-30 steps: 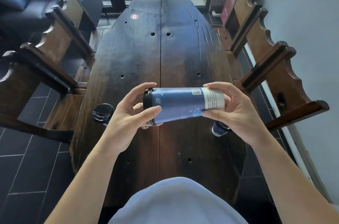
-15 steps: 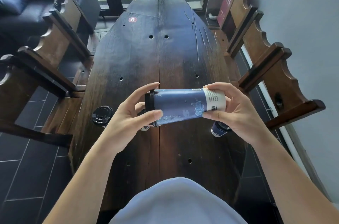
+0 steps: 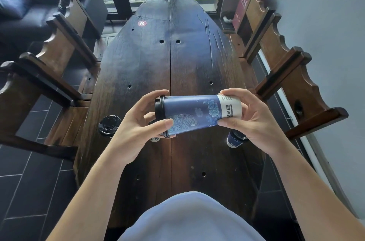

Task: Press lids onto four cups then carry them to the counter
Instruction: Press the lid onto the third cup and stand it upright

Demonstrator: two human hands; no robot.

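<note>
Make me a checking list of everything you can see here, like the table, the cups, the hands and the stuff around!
Surface: dark wooden table, long planks with small round holes and a red number 6 sticker.
Job's things: blue paper cup held sideways above the table, black lid on its left end; loose black lid at the table's left edge; second blue cup on the table, partly hidden under the right hand.
Clutter: nothing seen.
Hands: left hand grips the lid end; right hand grips the white base end.
Cables: nothing seen.
Surroundings: wooden chairs on both sides, dark sofa far left, window ahead, tiled floor.
</note>
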